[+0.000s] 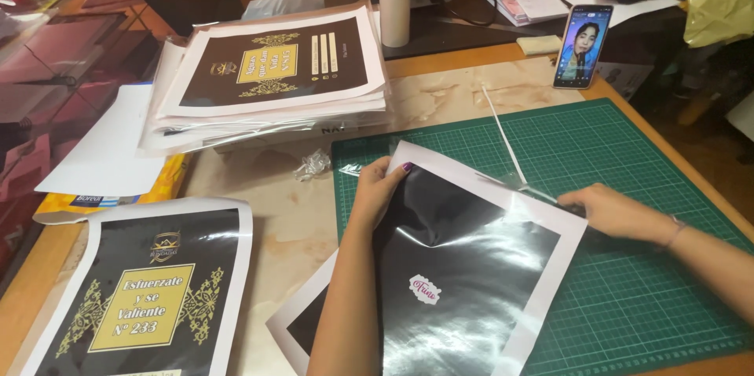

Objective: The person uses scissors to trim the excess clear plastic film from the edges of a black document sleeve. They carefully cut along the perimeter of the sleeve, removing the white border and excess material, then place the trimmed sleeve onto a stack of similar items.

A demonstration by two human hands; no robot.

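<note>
- On the green cutting mat [628,156], at the bench's [440,93] near edge, a glossy black printed sheet [463,266] with white borders is laid at a slant; its lower left corner overhangs the mat onto the marbled bench top.
- The sheet's upper left edge is pinched by the left hand [378,186], thumb on top, fingers curled under.
- The right hand [616,211] is closed at the sheet's upper right edge, where a narrow white trimmed strip [503,136] runs off up the mat. What is gripped there cannot be told; a blade tip is possibly seen, too small to confirm.
- Handling, judged: the sheet is thin, light and floppy; a buckle and glare are visible mid-sheet, so the finish looks slick and easily creased or smudged. It is best held by the white borders, at two opposite edges, kept flat.
- A small white sticker [425,289] is seen on the black area.
- A stack of similar prints [275,70] is left of the mat, one more gold-panelled print [145,290] near left.
- A phone [583,46] is propped upright beyond the mat, screen lit.
</note>
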